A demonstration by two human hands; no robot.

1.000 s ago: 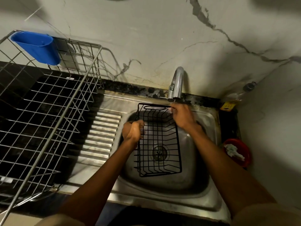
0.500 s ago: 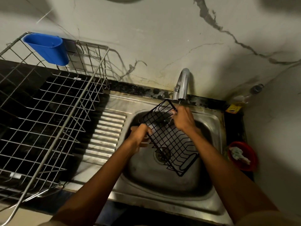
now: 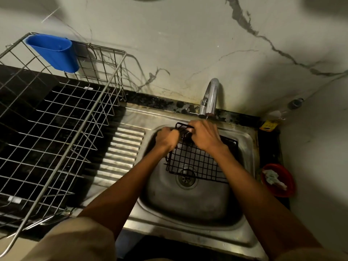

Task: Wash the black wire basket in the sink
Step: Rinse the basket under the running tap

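Note:
The black wire basket (image 3: 195,162) is held tilted over the steel sink (image 3: 188,202), its far corner just below the chrome tap (image 3: 211,97). My left hand (image 3: 166,138) grips the basket's upper left edge with curled fingers. Close beside it, my right hand (image 3: 204,137) lies over the top rim with its fingers curled around the wires. The basket's grid covers the far part of the drain (image 3: 186,178). Its upper right side is hidden behind my right wrist.
A large steel wire dish rack (image 3: 56,129) with a blue plastic cup (image 3: 54,52) stands on the dark counter at left, next to the ribbed drainboard (image 3: 123,149). A red bowl (image 3: 277,179) with a white scrap and a bottle (image 3: 282,110) sit at right by the wall.
The basket has been turned from lying lengthways to spanning the sink's far half. Both hands have come together at its upper corner under the tap.

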